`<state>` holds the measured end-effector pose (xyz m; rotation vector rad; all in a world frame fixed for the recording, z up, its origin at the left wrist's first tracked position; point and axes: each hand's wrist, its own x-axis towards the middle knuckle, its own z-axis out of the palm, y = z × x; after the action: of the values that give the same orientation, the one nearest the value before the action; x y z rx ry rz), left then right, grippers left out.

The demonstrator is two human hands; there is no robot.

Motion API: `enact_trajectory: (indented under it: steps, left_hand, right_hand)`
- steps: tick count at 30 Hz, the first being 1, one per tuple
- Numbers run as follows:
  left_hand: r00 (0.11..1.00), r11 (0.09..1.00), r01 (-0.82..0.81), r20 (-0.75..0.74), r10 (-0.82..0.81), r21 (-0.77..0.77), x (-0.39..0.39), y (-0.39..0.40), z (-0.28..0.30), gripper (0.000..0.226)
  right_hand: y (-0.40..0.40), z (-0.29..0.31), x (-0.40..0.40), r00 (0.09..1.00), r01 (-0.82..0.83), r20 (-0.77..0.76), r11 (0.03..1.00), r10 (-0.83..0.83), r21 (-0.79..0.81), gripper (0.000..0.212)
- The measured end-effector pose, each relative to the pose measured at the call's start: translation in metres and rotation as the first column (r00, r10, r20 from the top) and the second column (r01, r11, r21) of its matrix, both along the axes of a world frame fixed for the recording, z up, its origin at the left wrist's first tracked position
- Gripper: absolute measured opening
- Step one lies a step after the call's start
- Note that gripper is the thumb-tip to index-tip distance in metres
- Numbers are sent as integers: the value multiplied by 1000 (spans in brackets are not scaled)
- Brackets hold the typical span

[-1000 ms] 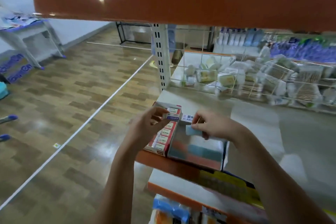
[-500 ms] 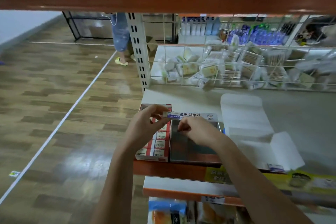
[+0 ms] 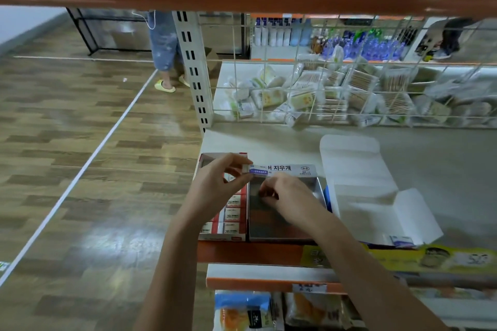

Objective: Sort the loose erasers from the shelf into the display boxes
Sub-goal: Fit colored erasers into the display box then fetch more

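fingers and thumb of your left hand (image 3: 215,191) pinch a small white eraser with a blue "eraser" sleeve (image 3: 255,171), held just above the back edge of the open grey-lined display box (image 3: 282,226). your right hand (image 3: 289,197) sits lower, inside that box, fingertips (image 3: 265,193) curled together near its floor; you cannot tell whether they grip anything. just left, touching it, stands the red-and-white display box of 2b erasers (image 3: 232,219). both boxes sit at the front of the pale shelf (image 3: 269,142), with a flattened white carton (image 3: 360,169) to the right.
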<state>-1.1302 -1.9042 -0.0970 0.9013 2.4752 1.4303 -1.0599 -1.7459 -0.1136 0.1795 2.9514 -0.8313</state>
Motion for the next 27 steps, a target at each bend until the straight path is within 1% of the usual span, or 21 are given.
enact_trajectory:
  steps: [3, 5, 6, 7, 9, 11, 15, 18, 20, 23, 27]
  left_hand:
    - [1000, 1000, 14, -18, -14, 14, 4, 15, 8, 27]
    - [1000, 998, 15, -26, -13, 65, 11, 27, 14, 25]
    - [1000, 996, 20, -24, -18, 89, 15, 35, 17, 23]
    - [999, 994, 30, -21, -28, 104, 19, 43, 20, 22]
    - [997, 991, 70, -22, -68, 111, 28, 60, 25, 21]
    - [992, 989, 119, -42, -115, 87, 39, 77, 29, 20]
    - [965, 969, 245, -95, -245, -9, 66, 114, 31, 20]
    - [934, 932, 349, -43, -354, -93, 84, 137, 27, 19]
    - [920, 907, 381, -24, -391, -178, 93, 147, 23, 18]
    - [921, 873, 340, -64, -385, -350, 103, 156, 19, 18]
    - [933, 827, 180, -173, -314, -533, 112, 164, 18, 20]
  right_hand:
    - [8, 15, 6, 1000, -10, -5, 1000, 10, 0, 20]
    - [23, 31, 14, 999, 9, -50, 1000, -10, -9, 11]
    - [33, 41, 21, 996, 21, -85, 1000, -21, -4, 10]
    - [44, 50, 28, 992, 32, -119, 999, -32, -1, 11]
    - [68, 65, 43, 983, 67, -173, 998, -67, -6, 20]
    - [93, 75, 58, 970, 133, -205, 991, -129, 6, 23]
    - [139, 74, 87, 943, 276, -197, 961, -267, 17, 20]
    - [164, 65, 104, 930, 322, -186, 947, -317, -4, 20]
    - [176, 60, 111, 929, 327, -183, 945, -322, -4, 21]
    - [189, 52, 118, 934, 321, -167, 947, -317, -4, 22]
    - [199, 41, 122, 943, 314, -118, 949, -311, 4, 25]
